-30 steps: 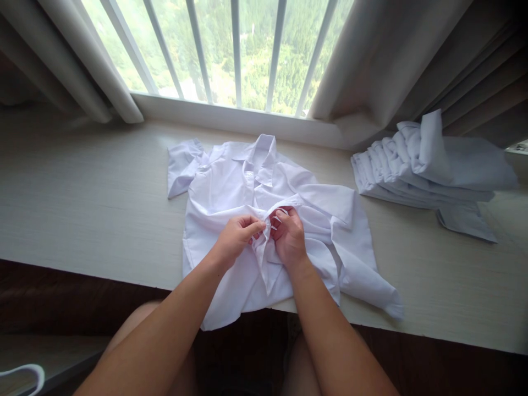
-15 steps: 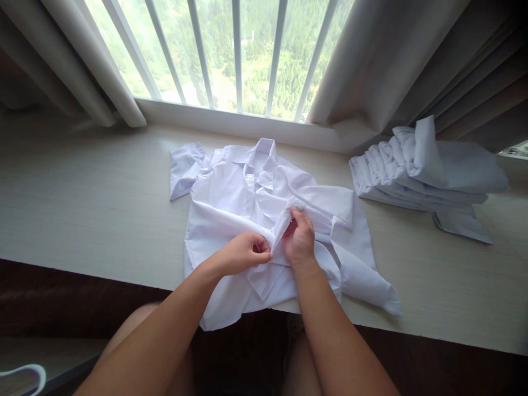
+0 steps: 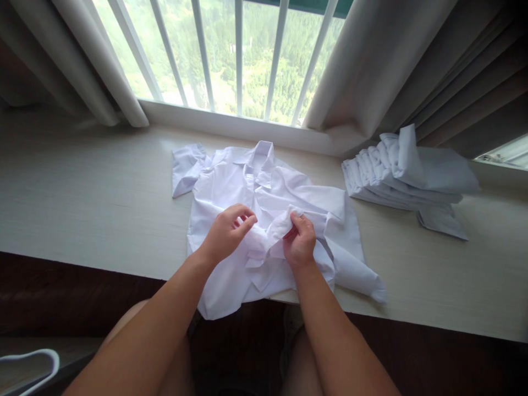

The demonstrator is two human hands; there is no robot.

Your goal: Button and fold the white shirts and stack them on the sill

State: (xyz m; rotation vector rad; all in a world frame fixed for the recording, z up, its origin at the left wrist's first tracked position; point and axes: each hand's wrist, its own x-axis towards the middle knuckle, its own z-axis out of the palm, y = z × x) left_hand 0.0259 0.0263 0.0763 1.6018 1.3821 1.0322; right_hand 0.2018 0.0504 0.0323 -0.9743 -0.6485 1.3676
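Note:
A white short-sleeved shirt lies face up on the pale wooden ledge, collar toward the window, its hem hanging over the front edge. My right hand pinches the raised front edge of the shirt near its middle. My left hand hovers over the left front panel with fingers curled and apart, holding nothing.
A stack of folded white shirts sits at the right on the ledge. Curtains hang on both sides of a barred window. A white curved object shows at the lower left. My bare knees are below the ledge.
My left hand has let go of the shirt's front edge and lifted away to the left. The right hand keeps its pinch on the fabric. The view has shifted slightly.

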